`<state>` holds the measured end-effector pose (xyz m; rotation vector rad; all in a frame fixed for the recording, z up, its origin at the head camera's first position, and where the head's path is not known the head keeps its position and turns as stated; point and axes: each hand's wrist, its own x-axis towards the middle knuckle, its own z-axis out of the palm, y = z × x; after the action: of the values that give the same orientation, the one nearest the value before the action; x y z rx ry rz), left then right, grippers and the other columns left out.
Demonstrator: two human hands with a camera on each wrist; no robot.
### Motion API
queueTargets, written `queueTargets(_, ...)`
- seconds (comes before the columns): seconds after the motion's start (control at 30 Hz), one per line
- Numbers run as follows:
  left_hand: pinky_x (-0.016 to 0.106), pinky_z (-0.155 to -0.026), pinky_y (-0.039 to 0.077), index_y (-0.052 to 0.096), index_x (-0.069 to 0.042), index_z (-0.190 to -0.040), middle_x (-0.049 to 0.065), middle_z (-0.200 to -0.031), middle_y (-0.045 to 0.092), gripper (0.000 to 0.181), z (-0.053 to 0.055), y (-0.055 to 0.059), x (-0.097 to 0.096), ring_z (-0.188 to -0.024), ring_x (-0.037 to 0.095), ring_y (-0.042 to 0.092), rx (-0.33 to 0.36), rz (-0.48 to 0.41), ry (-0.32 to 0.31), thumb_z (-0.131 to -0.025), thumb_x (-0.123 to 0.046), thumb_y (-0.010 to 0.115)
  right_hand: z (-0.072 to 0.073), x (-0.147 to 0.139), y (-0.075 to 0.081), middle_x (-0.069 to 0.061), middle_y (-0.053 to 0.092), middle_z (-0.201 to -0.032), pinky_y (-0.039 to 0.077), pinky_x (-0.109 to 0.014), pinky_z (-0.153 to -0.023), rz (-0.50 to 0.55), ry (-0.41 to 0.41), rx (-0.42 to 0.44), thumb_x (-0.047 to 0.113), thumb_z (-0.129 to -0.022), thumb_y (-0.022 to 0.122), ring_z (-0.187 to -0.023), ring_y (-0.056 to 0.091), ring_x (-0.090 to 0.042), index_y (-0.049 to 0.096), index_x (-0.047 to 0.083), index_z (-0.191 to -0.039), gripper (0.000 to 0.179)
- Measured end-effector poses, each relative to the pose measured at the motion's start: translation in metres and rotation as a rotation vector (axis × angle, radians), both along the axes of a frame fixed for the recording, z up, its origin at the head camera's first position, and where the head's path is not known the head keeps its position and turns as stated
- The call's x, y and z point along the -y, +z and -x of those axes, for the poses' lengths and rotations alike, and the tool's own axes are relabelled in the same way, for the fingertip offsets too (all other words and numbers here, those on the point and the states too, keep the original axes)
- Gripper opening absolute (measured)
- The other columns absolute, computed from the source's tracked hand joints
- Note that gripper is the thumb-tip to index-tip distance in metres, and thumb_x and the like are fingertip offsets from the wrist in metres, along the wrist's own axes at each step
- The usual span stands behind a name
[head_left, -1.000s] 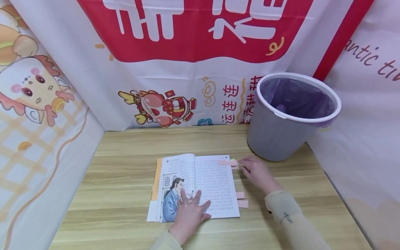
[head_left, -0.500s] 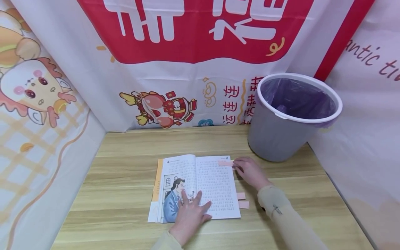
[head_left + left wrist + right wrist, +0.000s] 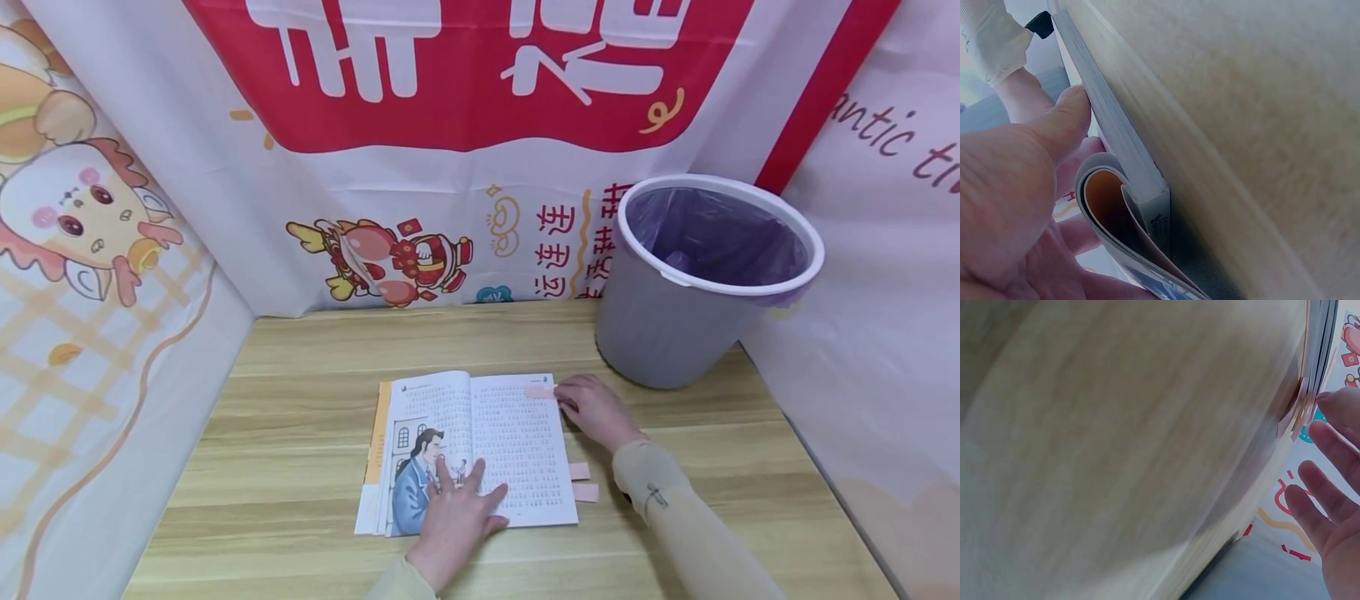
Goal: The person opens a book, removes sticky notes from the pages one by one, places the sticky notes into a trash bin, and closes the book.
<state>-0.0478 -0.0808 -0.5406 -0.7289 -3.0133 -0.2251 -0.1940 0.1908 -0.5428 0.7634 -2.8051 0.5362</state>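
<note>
An open book (image 3: 517, 450) lies flat, printed text on its right page and a picture of a person in blue on its left. My left hand (image 3: 459, 510) rests on the lower pages near the fold with its fingers spread. At the upper right page edge, my right hand (image 3: 596, 408) pinches a pink sticky tab (image 3: 538, 392) between thumb and forefinger; part of the tab lies on the page, its outer end hidden by the fingers. Lower on that edge, pink tabs (image 3: 587, 492) stick out. In the right wrist view the thumb and forefinger (image 3: 1329, 434) meet right by the page edges.
A grey bin (image 3: 660, 333) with a purple liner stands at the back right of the wooden table (image 3: 300, 350). Printed cloths (image 3: 420, 175) hang behind the table and along both sides. An orange-edged cover flap (image 3: 375, 442) shows at the book's left.
The right hand has moved left from beside the upper tabs to the page edge, covering their outer ends. My left hand stays in place on the book.
</note>
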Motion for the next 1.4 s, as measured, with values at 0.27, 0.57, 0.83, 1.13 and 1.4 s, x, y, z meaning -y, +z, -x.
queueTargets(0.27, 0.076, -0.08, 0.045, 0.067, -0.033, -0.128, 0.017, -0.143, 0.052, 0.048, -0.001, 0.0, 0.0, -0.114, 0.075, 0.036, -0.001, 0.002, 0.002, -0.087, -0.056, 0.062, 0.005, 0.0, -0.005, -0.008, 0.071, -0.111, 0.049, -0.042, -0.099, -0.024, 0.006, 0.008, 0.008, -0.086, 0.076, -0.11, 0.062, -0.028, 0.076, 0.008, -0.108, 0.021)
queueTargets(0.57, 0.075, -0.078, 0.046, 0.067, -0.033, -0.128, 0.016, -0.142, 0.053, 0.049, -0.001, -0.001, 0.0, -0.113, 0.075, 0.037, -0.018, 0.006, 0.001, -0.086, -0.057, 0.063, 0.007, 0.0, -0.005, -0.011, 0.072, -0.11, 0.048, -0.044, -0.099, -0.018, 0.03, -0.01, 0.005, -0.085, 0.077, -0.109, 0.063, -0.03, 0.076, 0.007, -0.105, 0.021)
queueTargets(0.83, 0.075, -0.08, 0.045, 0.066, -0.034, -0.129, 0.016, -0.144, 0.051, 0.048, -0.001, 0.0, 0.0, -0.115, 0.075, 0.036, 0.0, 0.01, 0.002, -0.087, -0.057, 0.061, 0.009, -0.001, -0.007, -0.008, 0.073, -0.105, 0.051, -0.043, -0.095, -0.023, 0.042, -0.049, 0.004, -0.084, 0.077, -0.104, 0.065, -0.028, 0.077, 0.008, -0.1, 0.017)
queueTargets(1.13, 0.076, -0.08, 0.044, 0.067, -0.034, -0.128, 0.016, -0.144, 0.051, 0.049, -0.001, 0.0, 0.0, -0.115, 0.075, 0.036, -0.006, -0.002, 0.003, -0.086, -0.057, 0.062, 0.011, -0.002, -0.008, -0.006, 0.074, -0.099, 0.053, -0.043, -0.09, -0.013, 0.047, -0.106, 0.006, -0.084, 0.078, -0.098, 0.066, -0.027, 0.078, 0.009, -0.094, 0.01)
queueTargets(1.4, 0.076, -0.082, 0.044, 0.066, -0.034, -0.129, 0.016, -0.144, 0.051, 0.048, -0.002, 0.0, 0.001, -0.115, 0.075, 0.035, 0.013, 0.003, 0.008, -0.087, -0.057, 0.062, 0.012, -0.004, -0.008, -0.005, 0.074, -0.094, 0.053, -0.042, -0.087, 0.013, 0.044, -0.15, 0.008, -0.083, 0.08, -0.093, 0.066, -0.026, 0.078, 0.008, -0.089, 0.007)
